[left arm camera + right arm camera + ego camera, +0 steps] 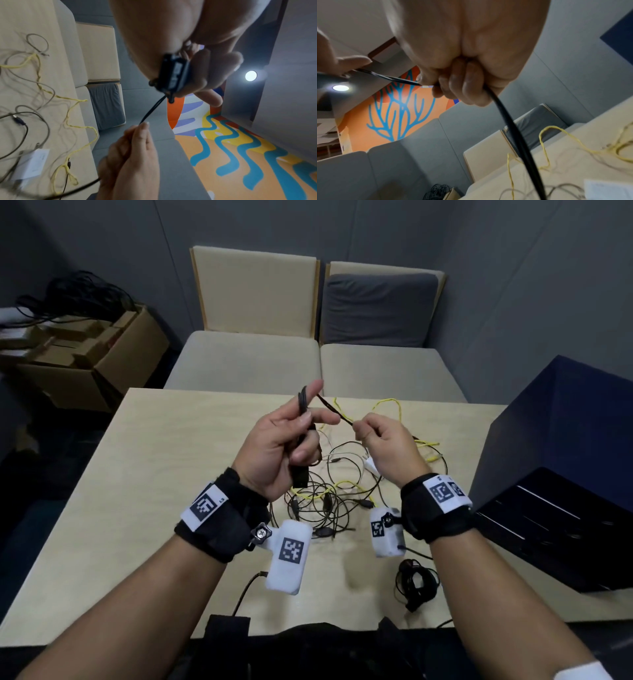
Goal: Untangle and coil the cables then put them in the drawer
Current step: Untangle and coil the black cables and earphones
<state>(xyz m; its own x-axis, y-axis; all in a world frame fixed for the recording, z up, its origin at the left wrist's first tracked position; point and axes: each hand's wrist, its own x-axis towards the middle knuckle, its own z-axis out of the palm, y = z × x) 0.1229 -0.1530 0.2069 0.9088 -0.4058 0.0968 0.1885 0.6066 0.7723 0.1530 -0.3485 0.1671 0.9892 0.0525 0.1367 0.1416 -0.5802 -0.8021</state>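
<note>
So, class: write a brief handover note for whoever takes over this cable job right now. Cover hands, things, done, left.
Left hand grips folded loops of the black cable above the table.
Right hand pinches the same cable's free run.
Tangled pile of black and yellow cables lies beneath the hands.
Done: one coiled black bundle near the table's front edge.
Left: finish this coil, untangle the rest, put all in the dark drawer unit.

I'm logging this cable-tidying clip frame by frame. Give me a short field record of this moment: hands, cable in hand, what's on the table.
left hand: holds folded loops of the black cable and its black plug
right hand: pinches the same cable, stretched between the hands
table: tangle of black and yellow cables below the hands
coiled black cable: lies near the table's front edge
drawer unit: dark, at the right
</note>
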